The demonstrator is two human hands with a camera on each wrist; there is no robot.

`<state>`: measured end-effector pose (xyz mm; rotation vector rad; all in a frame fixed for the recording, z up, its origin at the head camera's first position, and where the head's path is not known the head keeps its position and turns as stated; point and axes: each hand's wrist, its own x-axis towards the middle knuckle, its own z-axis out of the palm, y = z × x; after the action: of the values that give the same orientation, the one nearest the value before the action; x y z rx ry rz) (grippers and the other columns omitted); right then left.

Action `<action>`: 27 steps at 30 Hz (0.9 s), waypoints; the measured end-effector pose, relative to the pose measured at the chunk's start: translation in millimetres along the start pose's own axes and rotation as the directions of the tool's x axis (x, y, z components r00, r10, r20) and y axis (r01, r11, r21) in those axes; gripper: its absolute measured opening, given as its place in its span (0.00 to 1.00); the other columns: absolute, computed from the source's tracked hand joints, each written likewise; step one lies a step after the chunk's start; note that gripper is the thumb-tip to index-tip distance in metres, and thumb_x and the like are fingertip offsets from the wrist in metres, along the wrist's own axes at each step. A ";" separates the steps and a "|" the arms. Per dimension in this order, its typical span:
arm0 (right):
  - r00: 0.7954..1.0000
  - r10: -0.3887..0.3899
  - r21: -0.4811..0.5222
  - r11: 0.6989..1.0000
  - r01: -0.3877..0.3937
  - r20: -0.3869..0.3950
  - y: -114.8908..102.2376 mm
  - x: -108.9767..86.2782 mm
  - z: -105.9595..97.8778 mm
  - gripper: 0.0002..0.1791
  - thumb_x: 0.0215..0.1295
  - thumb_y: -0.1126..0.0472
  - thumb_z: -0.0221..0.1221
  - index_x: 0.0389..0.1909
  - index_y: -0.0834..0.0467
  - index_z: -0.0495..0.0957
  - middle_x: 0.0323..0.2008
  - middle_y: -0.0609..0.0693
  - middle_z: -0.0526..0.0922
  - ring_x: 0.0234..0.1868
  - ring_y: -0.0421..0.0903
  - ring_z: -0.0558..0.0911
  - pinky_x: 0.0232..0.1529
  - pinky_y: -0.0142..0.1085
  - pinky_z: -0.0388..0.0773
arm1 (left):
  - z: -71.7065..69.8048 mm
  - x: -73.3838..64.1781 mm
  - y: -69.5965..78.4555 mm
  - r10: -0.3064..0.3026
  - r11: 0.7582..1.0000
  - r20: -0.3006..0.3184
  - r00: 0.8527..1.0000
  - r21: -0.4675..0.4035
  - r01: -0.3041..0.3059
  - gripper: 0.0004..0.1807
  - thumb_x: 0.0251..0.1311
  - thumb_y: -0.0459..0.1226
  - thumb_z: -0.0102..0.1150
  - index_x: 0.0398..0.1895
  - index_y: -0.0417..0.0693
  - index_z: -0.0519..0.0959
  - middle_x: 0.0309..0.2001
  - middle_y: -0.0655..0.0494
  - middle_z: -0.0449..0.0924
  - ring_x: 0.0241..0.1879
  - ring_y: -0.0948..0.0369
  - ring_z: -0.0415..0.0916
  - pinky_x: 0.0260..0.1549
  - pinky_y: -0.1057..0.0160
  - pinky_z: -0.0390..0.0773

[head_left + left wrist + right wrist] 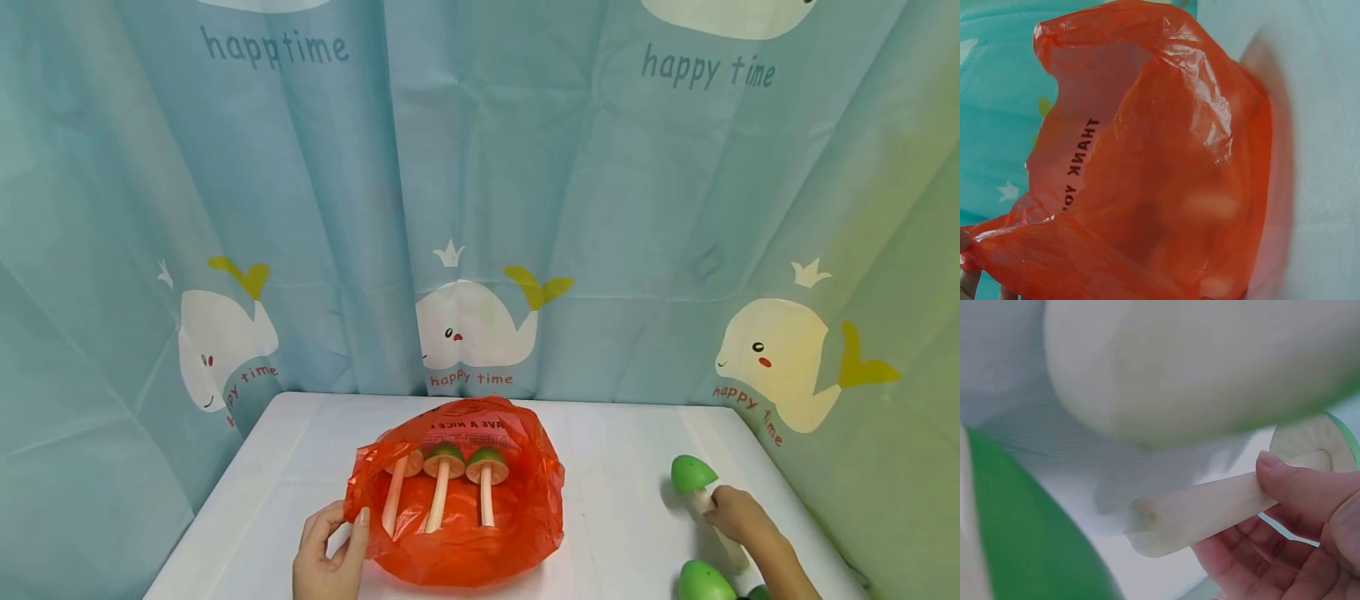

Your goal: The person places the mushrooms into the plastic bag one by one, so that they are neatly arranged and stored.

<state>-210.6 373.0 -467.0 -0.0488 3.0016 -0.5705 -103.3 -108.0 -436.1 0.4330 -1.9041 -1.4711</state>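
Observation:
A red plastic bag [457, 562] lies on its side on the white table, its mouth facing the person. Inside it, three toy mushrooms [444, 467] with green caps and pale stems lie side by side. At the bag's left edge the left hand [330, 550] pinches the rim between thumb and fingers; in the left wrist view only fingertips show beside the red plastic [1166, 156]. Over the table's right side the right hand [742, 517] grips another toy mushroom [693, 475] by its pale stem [1210, 512], thumb on top and fingers curled below.
More green-capped mushrooms [705, 582] sit at the table's front right, close below the right hand and partly cut off by the frame. Behind the white table [615, 467] hangs a light blue curtain [480, 167] printed with whales.

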 end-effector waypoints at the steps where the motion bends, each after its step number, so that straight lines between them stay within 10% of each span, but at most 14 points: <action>1: 1.000 0.001 0.005 1.000 -0.001 0.000 -1.8 0.2 -1.2 0.08 0.46 0.68 0.58 0.21 0.64 0.67 0.19 0.50 0.71 0.21 0.45 0.69 0.21 0.38 0.68 | -0.1 -0.1 0.0 -0.001 1.000 -0.002 1.000 -0.004 0.001 0.05 0.49 0.29 0.59 0.30 0.36 0.76 0.36 0.56 0.70 0.36 0.68 0.68 0.26 0.62 0.78; 27: 0.975 -0.138 0.007 0.990 0.141 -0.172 -47.7 3.4 -19.9 0.06 0.51 0.68 0.58 0.28 0.66 0.71 0.24 0.52 0.76 0.24 0.46 0.73 0.23 0.39 0.70 | -4.8 0.5 0.3 -0.002 1.000 0.000 1.000 0.030 0.002 0.05 0.48 0.28 0.60 0.29 0.35 0.75 0.35 0.54 0.70 0.35 0.68 0.67 0.27 0.58 0.77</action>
<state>-215.0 335.8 -431.3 -0.2229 3.1777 -0.6483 -100.3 -111.7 -435.0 0.4493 -1.9285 -1.4447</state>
